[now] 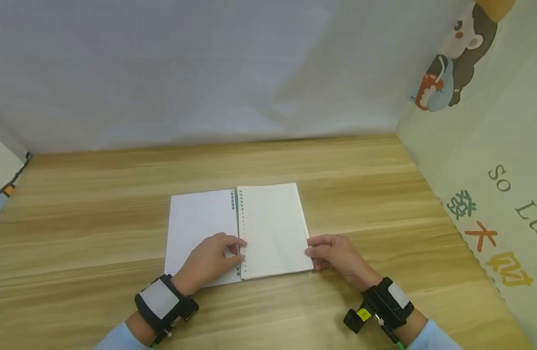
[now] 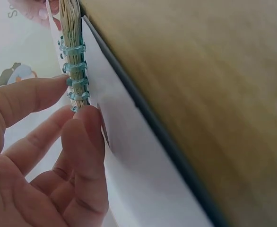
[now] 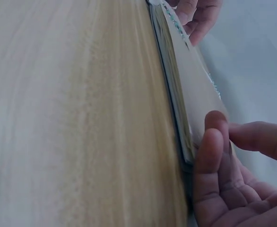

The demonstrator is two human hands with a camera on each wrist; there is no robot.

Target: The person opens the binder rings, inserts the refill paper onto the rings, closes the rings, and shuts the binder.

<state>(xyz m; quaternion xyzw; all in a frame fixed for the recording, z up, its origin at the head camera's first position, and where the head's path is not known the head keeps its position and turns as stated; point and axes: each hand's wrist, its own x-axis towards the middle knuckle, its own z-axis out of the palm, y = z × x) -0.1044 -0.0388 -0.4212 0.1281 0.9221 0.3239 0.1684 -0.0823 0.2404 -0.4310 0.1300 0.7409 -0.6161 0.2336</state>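
Note:
An open ring-bound notebook (image 1: pixel 274 223) lies on the table, its lined page on the right and a plain white cover side (image 1: pixel 198 214) on the left. My left hand (image 1: pixel 213 257) pinches around the lower part of the spine; in the left wrist view its fingertips touch the teal plastic rings (image 2: pixel 76 67). On the other side my right hand (image 1: pixel 336 253) pinches the lower right edge of the page, thumb on top. From the right wrist view, the page stack (image 3: pixel 176 80) shows edge-on, with fingertips at its corner. The palm of the left hand covers part of the white side.
Wood-grain table (image 1: pixel 97 233) surrounds the notebook. A pale grey wall panel (image 1: pixel 198 73) stands at the back, and a printed panel (image 1: pixel 482 146) with a cartoon monkey and lettering rises on the right. Each wrist wears a strapped camera.

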